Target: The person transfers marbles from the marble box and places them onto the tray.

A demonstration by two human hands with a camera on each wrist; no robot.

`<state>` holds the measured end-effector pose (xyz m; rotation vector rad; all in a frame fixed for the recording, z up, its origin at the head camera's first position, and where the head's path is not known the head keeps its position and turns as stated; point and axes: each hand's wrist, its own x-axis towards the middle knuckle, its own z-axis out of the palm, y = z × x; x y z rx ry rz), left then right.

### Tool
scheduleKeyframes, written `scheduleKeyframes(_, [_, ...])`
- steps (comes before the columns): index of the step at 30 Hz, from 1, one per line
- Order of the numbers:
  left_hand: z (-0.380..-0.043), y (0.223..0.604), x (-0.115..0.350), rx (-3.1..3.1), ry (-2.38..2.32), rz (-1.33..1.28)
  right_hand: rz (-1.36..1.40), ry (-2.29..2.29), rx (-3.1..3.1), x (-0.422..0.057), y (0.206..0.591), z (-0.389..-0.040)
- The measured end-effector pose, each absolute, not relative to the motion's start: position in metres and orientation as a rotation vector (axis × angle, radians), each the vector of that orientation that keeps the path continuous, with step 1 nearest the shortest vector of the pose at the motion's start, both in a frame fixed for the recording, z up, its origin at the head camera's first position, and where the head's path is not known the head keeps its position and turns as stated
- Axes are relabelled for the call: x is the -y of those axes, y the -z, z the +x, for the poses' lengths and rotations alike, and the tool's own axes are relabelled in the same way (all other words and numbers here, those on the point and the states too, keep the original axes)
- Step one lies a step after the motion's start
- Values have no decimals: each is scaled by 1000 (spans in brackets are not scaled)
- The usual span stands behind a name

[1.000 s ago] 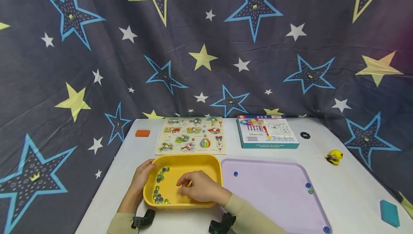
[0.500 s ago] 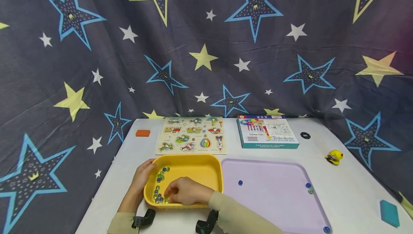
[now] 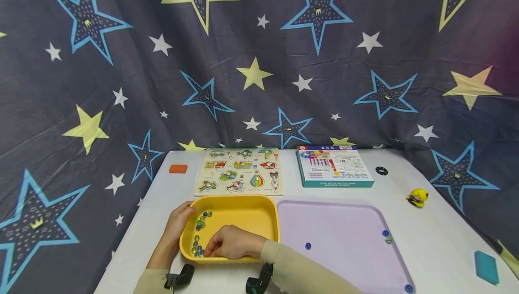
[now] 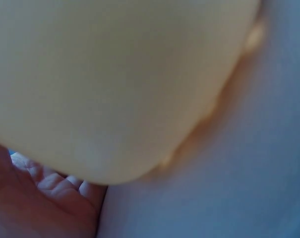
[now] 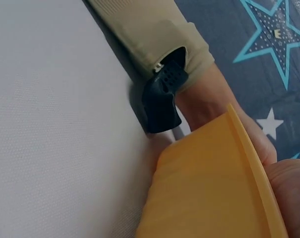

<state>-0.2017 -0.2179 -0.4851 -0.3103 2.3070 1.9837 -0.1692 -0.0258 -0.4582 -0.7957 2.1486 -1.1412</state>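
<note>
My left hand (image 3: 177,225) holds the left side of a yellow plastic bin (image 3: 259,201), its fingers along the outer wall up near the rim. In the left wrist view the blurred bin (image 4: 115,99) covers most of the picture, with part of the hand (image 4: 60,198) beneath it. Inside the bin my right hand (image 3: 235,242) reaches down at the near left, fingers bent and tips beside several glass marbles (image 3: 196,248). Its fingertips are hidden, so I cannot tell whether they pinch a marble. More marbles (image 3: 201,222) lie along the bin's left side.
A lilac tray (image 3: 340,226) right of the bin carries a blue marble (image 3: 308,245) and others at its right edge. Behind stand a wooden puzzle board (image 3: 239,172) and a boxed toy (image 3: 336,167). A yellow duck (image 3: 417,198) and teal block (image 3: 486,267) lie far right.
My right hand has moved left and down inside the bin, covering a marble seen earlier. The lone blue marble on the lilac tray has rolled nearer and rightward. My left hand stays put.
</note>
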Motion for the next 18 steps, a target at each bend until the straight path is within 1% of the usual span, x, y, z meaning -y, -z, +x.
scheduleKeyframes(10, [-204,489,218,-2311,-1979,-335,-782,1191,-2132,19,453,-170])
scheduleKeyframes(18, [-204,489,218,-2290,-1991,-340,-749,1334,-2322,-11,430,-169])
